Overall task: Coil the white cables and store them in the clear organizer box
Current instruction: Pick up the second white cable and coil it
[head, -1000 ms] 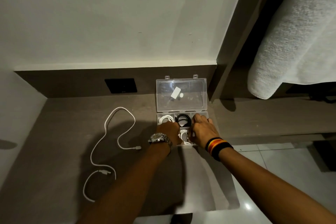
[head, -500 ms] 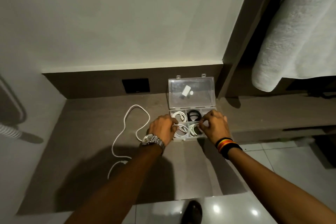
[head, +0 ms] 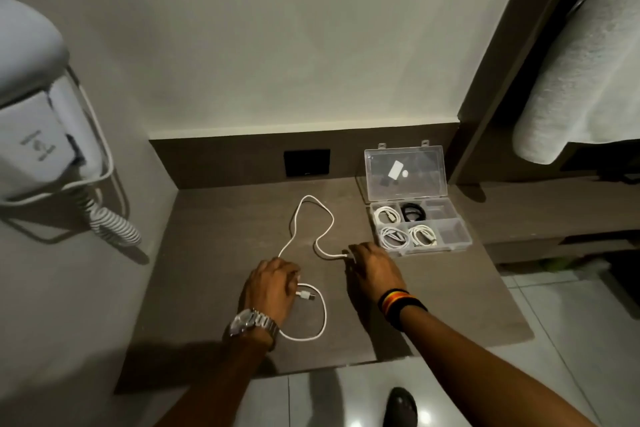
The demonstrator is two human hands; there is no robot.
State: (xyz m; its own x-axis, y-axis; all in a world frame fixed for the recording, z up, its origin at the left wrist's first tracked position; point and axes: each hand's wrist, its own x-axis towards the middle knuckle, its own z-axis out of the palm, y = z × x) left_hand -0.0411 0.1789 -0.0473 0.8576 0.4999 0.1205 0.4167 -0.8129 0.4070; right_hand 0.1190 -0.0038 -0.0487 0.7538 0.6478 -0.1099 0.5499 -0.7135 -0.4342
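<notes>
A loose white cable (head: pixel 325 314) lies in wide loops on the brown counter (head: pixel 214 253). My left hand (head: pixel 270 288) is closed over it near its USB plug, which pokes out beside my fingers. At the cable's other end, my right hand (head: pixel 374 270) has its fingertips closed on the plug. The clear organizer box (head: pixel 433 250) stands just right of my right hand with its lid (head: pixel 405 184) propped open. Three compartments hold coiled white cables (head: pixel 422 236), and one holds a black coil (head: pixel 414 211). The two right compartments look bare.
A wall-mounted hair dryer (head: pixel 34 121) with a coiled cord hangs at the left. A black outlet plate (head: pixel 306 162) sits on the back panel. A grey towel (head: pixel 581 62) hangs at the upper right. Below the counter's front edge are floor tiles and a shoe (head: pixel 400 406).
Both hands have left the organizer box and moved left and nearer, onto the loose white cable. My view has swung left, bringing the hair dryer in.
</notes>
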